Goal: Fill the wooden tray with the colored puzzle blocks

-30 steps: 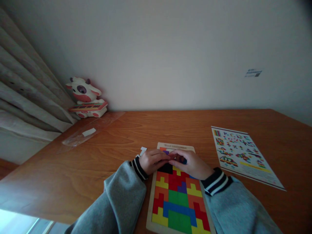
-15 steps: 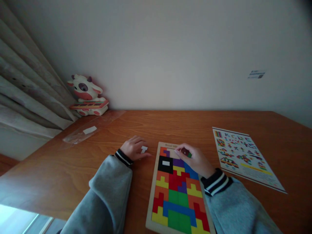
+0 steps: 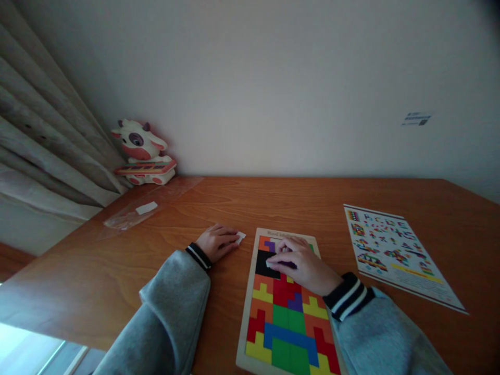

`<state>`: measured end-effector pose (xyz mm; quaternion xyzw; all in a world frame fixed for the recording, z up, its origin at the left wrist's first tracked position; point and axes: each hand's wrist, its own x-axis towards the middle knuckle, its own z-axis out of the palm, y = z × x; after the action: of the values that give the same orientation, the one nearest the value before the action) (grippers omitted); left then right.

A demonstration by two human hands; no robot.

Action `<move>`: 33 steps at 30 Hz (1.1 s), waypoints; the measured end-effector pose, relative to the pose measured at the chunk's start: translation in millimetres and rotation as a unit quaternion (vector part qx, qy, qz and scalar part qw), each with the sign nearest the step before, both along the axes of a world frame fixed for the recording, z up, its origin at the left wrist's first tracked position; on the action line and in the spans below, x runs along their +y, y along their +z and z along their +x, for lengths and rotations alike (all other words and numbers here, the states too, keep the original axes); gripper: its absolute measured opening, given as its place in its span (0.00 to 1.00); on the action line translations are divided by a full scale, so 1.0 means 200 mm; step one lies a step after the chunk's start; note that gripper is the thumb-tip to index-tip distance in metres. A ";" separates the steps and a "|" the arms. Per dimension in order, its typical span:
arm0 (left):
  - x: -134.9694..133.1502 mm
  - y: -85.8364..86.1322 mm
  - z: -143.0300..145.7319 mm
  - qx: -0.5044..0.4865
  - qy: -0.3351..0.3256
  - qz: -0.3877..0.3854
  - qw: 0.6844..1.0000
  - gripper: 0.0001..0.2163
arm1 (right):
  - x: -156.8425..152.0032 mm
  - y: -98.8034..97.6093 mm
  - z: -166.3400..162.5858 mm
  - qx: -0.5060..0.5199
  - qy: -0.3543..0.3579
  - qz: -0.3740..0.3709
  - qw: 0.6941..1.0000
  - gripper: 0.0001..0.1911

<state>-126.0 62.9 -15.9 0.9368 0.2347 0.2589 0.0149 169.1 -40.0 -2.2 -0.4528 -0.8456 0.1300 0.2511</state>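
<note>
The puzzle board (image 3: 246, 307) lies on the brown table (image 3: 175, 208) with lots of bright blocks (image 3: 287, 355) in it. The right hand (image 3: 302, 265) bends over its top part, fingers curled by a black block (image 3: 262, 266), but I cannot tell if they hold anything. Beside the board, the left hand (image 3: 217, 242) touches a white piece (image 3: 241, 237); I cannot tell if it grips.

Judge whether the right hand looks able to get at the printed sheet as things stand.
Probably yes: the printed sheet lies uncovered on the table to the right of the puzzle board, with nothing visible blocking the right hand.
</note>
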 end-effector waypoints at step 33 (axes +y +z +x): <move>-0.07 0.05 0.07 -0.015 -0.026 -0.018 0.999 0.10 | 0.03 -0.02 0.05 0.010 -0.149 0.046 0.988 0.09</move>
<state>-111.6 48.9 -6.0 0.9383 0.2143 0.2680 0.0421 179.6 -33.8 -6.8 -0.5607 -0.7709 0.0570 0.2968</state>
